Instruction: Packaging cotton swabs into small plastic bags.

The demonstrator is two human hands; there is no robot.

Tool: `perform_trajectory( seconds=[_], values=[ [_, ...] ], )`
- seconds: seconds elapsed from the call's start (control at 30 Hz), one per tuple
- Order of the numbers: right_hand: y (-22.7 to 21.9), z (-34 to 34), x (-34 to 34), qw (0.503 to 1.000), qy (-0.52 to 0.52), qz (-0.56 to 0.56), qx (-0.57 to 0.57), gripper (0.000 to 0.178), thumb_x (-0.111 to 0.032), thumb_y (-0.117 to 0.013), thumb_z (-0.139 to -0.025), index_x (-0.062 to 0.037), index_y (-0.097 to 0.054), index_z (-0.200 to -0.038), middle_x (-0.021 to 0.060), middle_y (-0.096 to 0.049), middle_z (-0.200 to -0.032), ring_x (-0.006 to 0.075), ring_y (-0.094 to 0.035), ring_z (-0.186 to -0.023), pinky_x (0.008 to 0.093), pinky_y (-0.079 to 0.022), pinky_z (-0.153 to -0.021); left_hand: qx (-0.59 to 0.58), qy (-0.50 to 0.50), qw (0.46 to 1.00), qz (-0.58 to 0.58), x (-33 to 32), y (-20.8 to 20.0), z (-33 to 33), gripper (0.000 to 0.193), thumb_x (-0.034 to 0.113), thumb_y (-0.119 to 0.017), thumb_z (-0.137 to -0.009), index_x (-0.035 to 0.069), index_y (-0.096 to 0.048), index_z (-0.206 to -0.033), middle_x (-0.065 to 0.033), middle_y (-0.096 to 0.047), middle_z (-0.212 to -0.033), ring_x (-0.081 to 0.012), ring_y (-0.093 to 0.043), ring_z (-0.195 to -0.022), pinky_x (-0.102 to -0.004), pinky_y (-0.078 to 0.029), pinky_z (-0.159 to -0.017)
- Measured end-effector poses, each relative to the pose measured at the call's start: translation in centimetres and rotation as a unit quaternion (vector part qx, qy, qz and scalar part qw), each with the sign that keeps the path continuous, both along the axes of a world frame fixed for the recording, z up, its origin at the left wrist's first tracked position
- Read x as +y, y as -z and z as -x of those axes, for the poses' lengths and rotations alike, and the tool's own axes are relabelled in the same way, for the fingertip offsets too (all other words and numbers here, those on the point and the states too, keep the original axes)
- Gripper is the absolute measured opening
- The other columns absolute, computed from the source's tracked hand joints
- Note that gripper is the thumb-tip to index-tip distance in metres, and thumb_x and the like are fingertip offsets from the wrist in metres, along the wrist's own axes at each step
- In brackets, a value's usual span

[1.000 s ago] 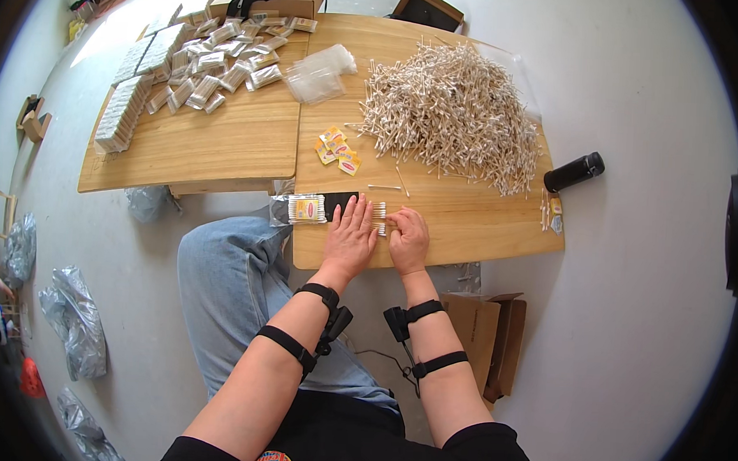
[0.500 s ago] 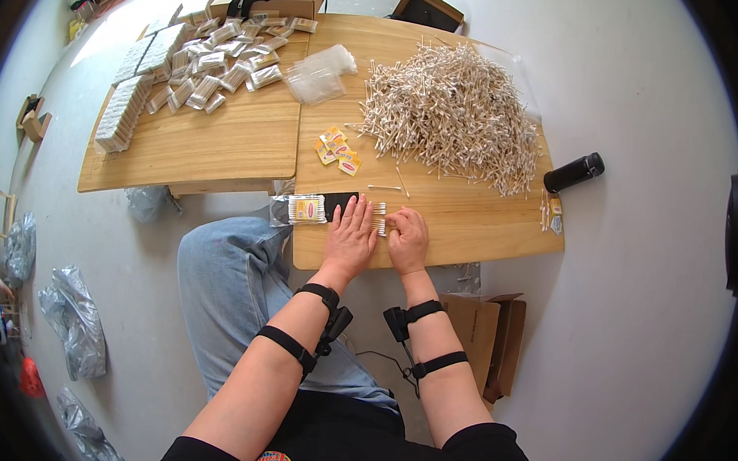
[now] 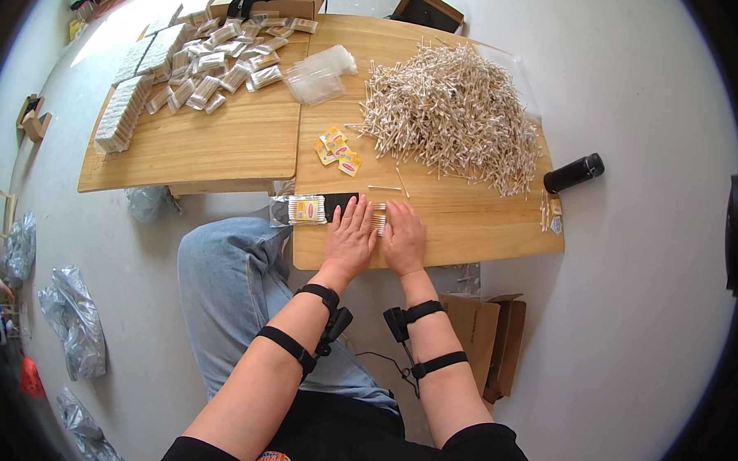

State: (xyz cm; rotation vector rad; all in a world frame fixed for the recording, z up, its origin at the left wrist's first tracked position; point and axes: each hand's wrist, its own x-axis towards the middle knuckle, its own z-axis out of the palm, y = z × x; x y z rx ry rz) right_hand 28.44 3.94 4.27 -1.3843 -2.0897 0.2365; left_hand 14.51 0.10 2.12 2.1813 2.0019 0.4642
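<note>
My left hand [image 3: 351, 236] lies flat, fingers stretched forward, over a black strip [image 3: 336, 202] and part of a row of cotton swabs [image 3: 378, 220]. Beside it my right hand [image 3: 405, 237] is also flat, its fingers extended against the right ends of those swabs. To the left of my hands, a clear plastic bag [image 3: 280, 211] surrounds a bundle of swabs with a yellow-and-white card [image 3: 307, 209] on it. Just beyond my fingers lie two loose swabs [image 3: 384, 187]. How much of the row is under my palms is hidden.
A large heap of cotton swabs [image 3: 452, 110] covers the far right. Yellow cards [image 3: 338, 152] and empty clear bags [image 3: 318, 73] lie mid-table. Filled packets [image 3: 220, 67] and stacked packs [image 3: 125, 113] sit far left. A black bottle [image 3: 574, 173] lies at the right edge.
My right hand has gone from curled fingers at the swab ends to lying flat, fingers stretched forward and slightly left. My left hand stays in place.
</note>
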Motion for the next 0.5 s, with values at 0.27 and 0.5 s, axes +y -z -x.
perform_trajectory(
  seconds=[0.27, 0.5],
  values=[
    [-0.1, -0.3, -0.6, 0.983, -0.102, 0.028, -0.148, 0.054, -0.024, -0.052, -0.093, -0.0074, -0.045, -0.145, 0.0106, -0.047, -0.148, 0.028, -0.04, -0.139, 0.0503, -0.022, -0.118, -0.007, -0.017, 1.0, -0.006, 0.2, 0.4, -0.1, 0.06, 0.036, -0.039, -0.1, 0.006, -0.033, -0.152, -0.0089, -0.027, -0.16, -0.0229, -0.021, -0.15, -0.0447, -0.012, -0.122],
    [0.0, 0.1, -1.4, 0.98, -0.075, 0.033, -0.179, 0.058, -0.025, -0.05, -0.095, -0.0064, -0.039, -0.148, 0.0119, -0.042, -0.152, 0.0275, -0.035, -0.143, 0.0506, -0.018, -0.119, -0.01, -0.026, 0.999, -0.023, 0.2, 0.6, -0.2, 0.055, 0.032, -0.04, -0.1, 0.009, -0.037, -0.15, -0.0063, -0.031, -0.159, -0.0204, -0.025, -0.148, -0.0433, -0.014, -0.121]
  ],
)
